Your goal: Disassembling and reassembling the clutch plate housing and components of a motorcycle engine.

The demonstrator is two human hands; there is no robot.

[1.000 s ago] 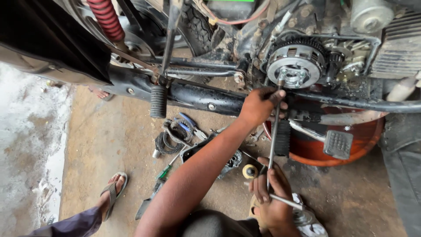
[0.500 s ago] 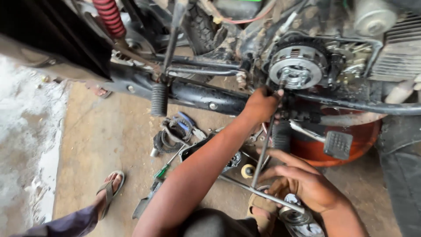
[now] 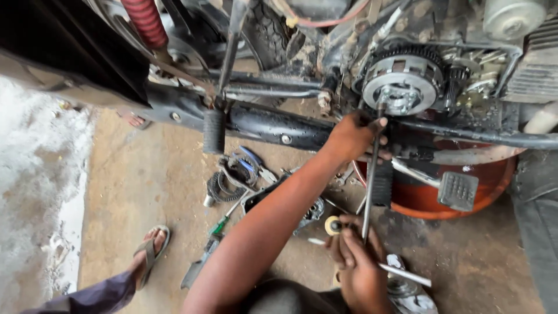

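Since half a second ago the right hand [image 3: 357, 264] has drawn back to the lower centre of the frame, closing around the T-handle of the long socket wrench [image 3: 371, 174]. Left hand [image 3: 354, 136] pinches its upper shaft just below the clutch assembly [image 3: 401, 87], upper right. Steel, stiff, probably greasy and slippery: best gripped at the crossbar.

left hand [image 3: 356, 135]: arm outstretched, fingers curled | right hand [image 3: 359, 268]: apparently fisted, low
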